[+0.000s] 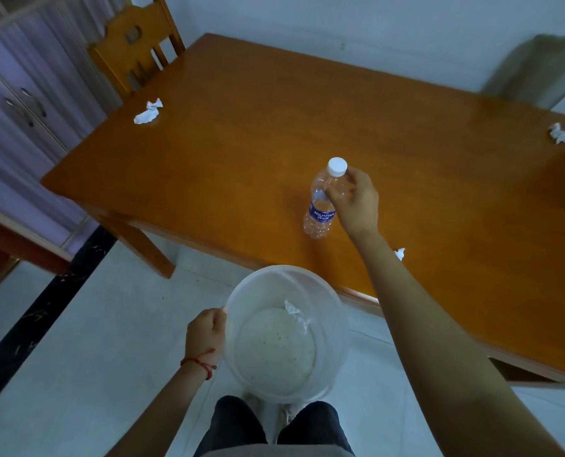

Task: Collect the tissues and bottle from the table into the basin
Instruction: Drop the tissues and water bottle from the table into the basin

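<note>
On the table [241, 133], near its front edge, stood a clear bottle [322, 206], upright, with a white cap, a blue band bearing white lettering around the lower middle, and a ribbed, lobed base; looked empty or nearly so, though hard to say for certain. Wrapped around its shoulder just below the cap: right hand [356, 202], thumb on the near side and fingers curled behind, closed on the plastic, base seemingly touching the wood. Held low in front of the legs, off the table's edge, by the left hand [207, 334]: a translucent white basin [333, 344], round and deep, its rim pinched in a closed fist, a red string tied round that wrist. Lay inside, against the far wall of the basin: one crumpled white tissue [296, 316], over a speckled, cloudy bottom. Rested on the far left corner of the table, well apart from the bottle: a second tissue [148, 112], twisted and white. Sat at the far right edge: a third tissue [559, 134], balled up. Showed beside the right forearm, mostly hidden by it: a scrap of a fourth tissue [400, 253]. Tucked at the left end of the table: a wooden chair [132, 44].
</note>
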`<state>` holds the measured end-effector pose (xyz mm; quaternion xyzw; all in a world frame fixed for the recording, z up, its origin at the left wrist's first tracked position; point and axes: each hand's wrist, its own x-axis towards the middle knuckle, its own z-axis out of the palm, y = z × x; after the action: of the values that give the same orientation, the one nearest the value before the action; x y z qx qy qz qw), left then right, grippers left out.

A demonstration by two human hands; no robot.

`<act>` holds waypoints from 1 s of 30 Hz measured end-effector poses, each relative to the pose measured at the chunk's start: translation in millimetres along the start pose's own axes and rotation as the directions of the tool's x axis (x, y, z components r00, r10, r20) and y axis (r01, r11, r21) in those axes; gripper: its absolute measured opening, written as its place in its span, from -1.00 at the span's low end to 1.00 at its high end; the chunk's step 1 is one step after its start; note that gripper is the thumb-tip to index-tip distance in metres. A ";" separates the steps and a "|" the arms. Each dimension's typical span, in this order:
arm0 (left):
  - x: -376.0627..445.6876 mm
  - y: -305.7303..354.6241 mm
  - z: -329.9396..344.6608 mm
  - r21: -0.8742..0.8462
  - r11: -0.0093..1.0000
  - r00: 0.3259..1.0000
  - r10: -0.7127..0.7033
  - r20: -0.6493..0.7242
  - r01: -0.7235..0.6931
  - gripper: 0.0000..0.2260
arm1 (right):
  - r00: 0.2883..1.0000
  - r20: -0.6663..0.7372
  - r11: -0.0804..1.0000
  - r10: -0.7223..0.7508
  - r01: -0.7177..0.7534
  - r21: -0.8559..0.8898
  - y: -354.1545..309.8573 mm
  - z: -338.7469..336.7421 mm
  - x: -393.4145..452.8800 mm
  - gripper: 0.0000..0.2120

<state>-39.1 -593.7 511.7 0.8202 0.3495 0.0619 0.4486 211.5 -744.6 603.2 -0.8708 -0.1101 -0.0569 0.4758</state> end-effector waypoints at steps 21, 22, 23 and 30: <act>-10.8 2.3 -5.6 -0.022 0.999 0.998 0.028 0.051 -0.027 -0.58 | 0.960 0.203 0.945 0.193 -0.238 0.225 -16.9 -34.7 -105.2 -0.68; -12.4 2.9 -6.2 -0.023 0.999 0.998 0.031 0.056 -0.030 -0.59 | 0.946 0.245 0.947 0.214 -0.262 0.187 -12.3 -28.0 -114.0 -0.67; -14.7 4.2 -6.8 -0.025 0.999 0.998 0.036 0.056 -0.035 -0.59 | 0.930 0.288 0.949 0.230 -0.280 0.147 -8.4 -21.9 -123.0 -0.67; -29.8 1.7 -8.3 -0.064 0.997 0.995 0.052 0.083 -0.047 -0.60 | 0.840 0.377 0.915 0.390 -0.399 -0.058 20.5 16.3 -177.8 -0.65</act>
<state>-64.0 -607.3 524.2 0.8163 0.3077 0.0492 0.4863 44.0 -766.1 541.4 -0.8634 -0.0193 0.2136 0.4567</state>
